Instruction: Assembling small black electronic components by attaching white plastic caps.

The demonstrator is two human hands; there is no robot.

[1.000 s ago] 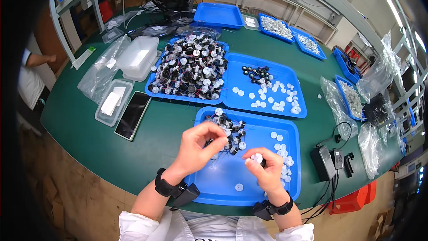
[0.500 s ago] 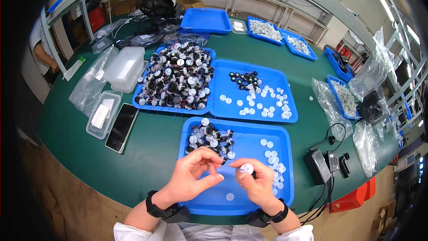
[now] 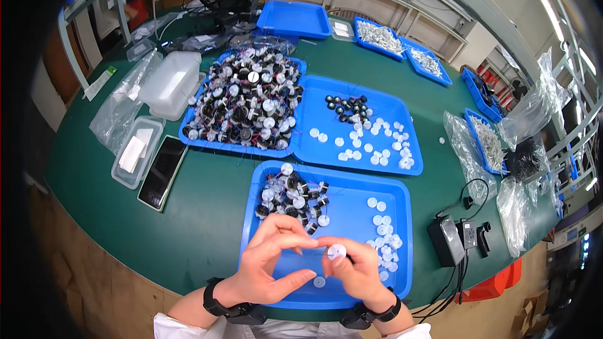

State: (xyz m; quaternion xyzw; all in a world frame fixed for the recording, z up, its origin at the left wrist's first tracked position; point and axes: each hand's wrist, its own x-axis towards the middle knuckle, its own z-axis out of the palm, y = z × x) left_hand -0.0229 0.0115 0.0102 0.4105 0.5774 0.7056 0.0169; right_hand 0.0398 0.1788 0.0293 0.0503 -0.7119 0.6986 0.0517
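Note:
My right hand (image 3: pixel 357 271) pinches a small black motor-like part with a round white disc (image 3: pixel 336 252) on its end, above the front blue tray (image 3: pixel 352 188). A thin wire seems to stick out leftward from it. My left hand (image 3: pixel 273 263) is beside it with the thumb and fingers apart; its fingertips come close to my right index finger, and whether they touch I cannot tell. More of the wired parts (image 3: pixel 295 198) lie heaped at the tray's left. Loose clear-white discs (image 3: pixel 384 238) lie along its right side, and a single disc (image 3: pixel 319 282) lies below my hands.
Behind, a blue tray (image 3: pixel 239 149) is piled high with wired parts; another blue tray (image 3: pixel 411 168) holds dark round pieces and white discs. A phone (image 3: pixel 162 172) and clear plastic boxes (image 3: pixel 166 85) lie left. Black adapters (image 3: pixel 446 238) with cables and plastic bags (image 3: pixel 465 154) lie right.
My right hand has moved slightly left and down with the part. My left hand's fingertips are now closer to my right hand. The view has shifted a little.

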